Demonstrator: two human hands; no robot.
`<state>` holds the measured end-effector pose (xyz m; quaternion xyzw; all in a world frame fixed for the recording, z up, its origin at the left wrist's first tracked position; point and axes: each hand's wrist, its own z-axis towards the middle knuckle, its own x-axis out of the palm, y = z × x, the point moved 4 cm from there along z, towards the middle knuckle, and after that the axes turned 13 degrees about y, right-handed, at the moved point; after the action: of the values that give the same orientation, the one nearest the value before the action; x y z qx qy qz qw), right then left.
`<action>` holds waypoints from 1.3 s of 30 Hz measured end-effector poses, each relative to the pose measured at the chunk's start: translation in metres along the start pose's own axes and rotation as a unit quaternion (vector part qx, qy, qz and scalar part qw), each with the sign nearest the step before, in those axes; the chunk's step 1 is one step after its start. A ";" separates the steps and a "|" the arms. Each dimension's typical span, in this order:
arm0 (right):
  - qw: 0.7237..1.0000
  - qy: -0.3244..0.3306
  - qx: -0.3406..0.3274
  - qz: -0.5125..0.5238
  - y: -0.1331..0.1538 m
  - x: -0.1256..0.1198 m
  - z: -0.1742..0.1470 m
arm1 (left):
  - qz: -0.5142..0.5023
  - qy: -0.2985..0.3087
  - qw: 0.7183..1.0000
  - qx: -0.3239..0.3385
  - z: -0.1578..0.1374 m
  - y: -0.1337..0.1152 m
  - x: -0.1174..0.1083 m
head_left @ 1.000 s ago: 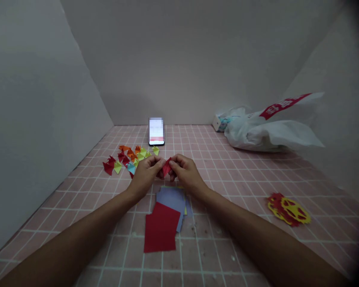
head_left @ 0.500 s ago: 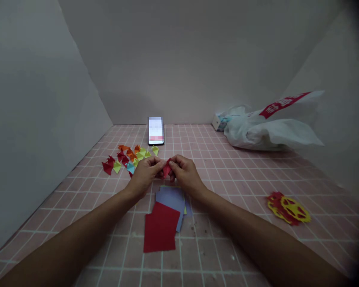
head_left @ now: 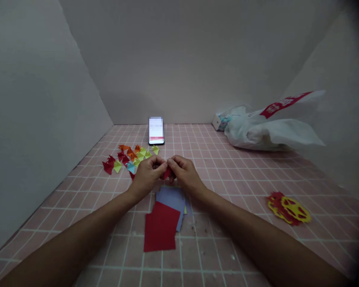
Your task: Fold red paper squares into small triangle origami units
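Note:
A small folded piece of red paper point(head_left: 166, 173) is pinched between both hands, mostly covered by the fingers. My left hand point(head_left: 149, 171) grips its left side with thumb and fingers closed. On the other side, my right hand point(head_left: 184, 172) is closed on it too, the thumbs almost meeting at the top. Below the hands lie red paper squares point(head_left: 162, 229), overlapping a stack of blue-violet paper squares point(head_left: 171, 196) with a yellow edge peeking out. Left of my left hand sit several small folded paper figures point(head_left: 131, 154) in red, orange, yellow and light blue.
A lit phone point(head_left: 156, 130) stands upright near the back wall. To the back right, a white plastic bag point(head_left: 257, 131) leans against a small box point(head_left: 219, 122). Red and yellow paper cutouts point(head_left: 290, 209) lie at the right on the tiled-pattern tabletop point(head_left: 227, 175).
My left thumb and fingers have shifted slightly right, closer to my right hand. Less of the red paper shows between them now. Everything on the table stays in place.

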<state>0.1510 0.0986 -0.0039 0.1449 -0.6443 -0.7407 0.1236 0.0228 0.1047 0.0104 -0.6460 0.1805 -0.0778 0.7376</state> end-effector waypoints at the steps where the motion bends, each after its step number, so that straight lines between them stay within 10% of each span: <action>1: 1.000 0.002 0.000 -0.001 0.001 -0.001 0.000 | 0.009 0.005 1.000 0.003 0.000 -0.002 0.000; 14: 0.989 -0.089 -0.062 -0.096 0.007 -0.013 -0.005 | -0.023 0.109 0.992 -0.064 -0.007 0.005 0.016; 24: 0.993 -0.085 -0.059 -0.050 0.008 -0.011 -0.006 | -0.054 0.151 0.987 0.015 -0.004 0.002 0.017; 39: 0.995 -0.084 -0.054 -0.025 0.010 -0.013 -0.003 | -0.048 0.058 0.997 0.022 0.000 0.010 0.005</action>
<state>0.1645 0.0990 0.0066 0.0913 -0.6074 -0.7870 0.0581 0.0257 0.1047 -0.0006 -0.6320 0.1897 -0.1542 0.7354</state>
